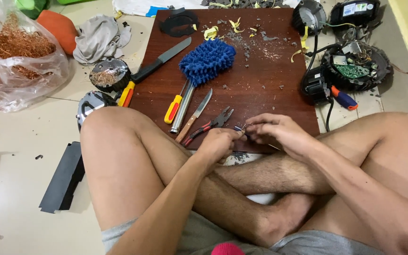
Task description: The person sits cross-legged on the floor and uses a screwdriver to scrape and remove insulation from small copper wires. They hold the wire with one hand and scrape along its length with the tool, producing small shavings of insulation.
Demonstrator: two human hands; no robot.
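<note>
Blue wire piece [238, 128] — pinched tight between left hand [218, 144] and right hand [275, 132].

Brown wooden board [260, 85], knife [159, 63], blue duster [207, 59], pliers [211, 123]

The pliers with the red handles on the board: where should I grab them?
Grip the pliers by the red handles, which point toward the person beside the left hand. Come from the near edge of the board; the jaws point away, and a knife lies along their left.
</note>
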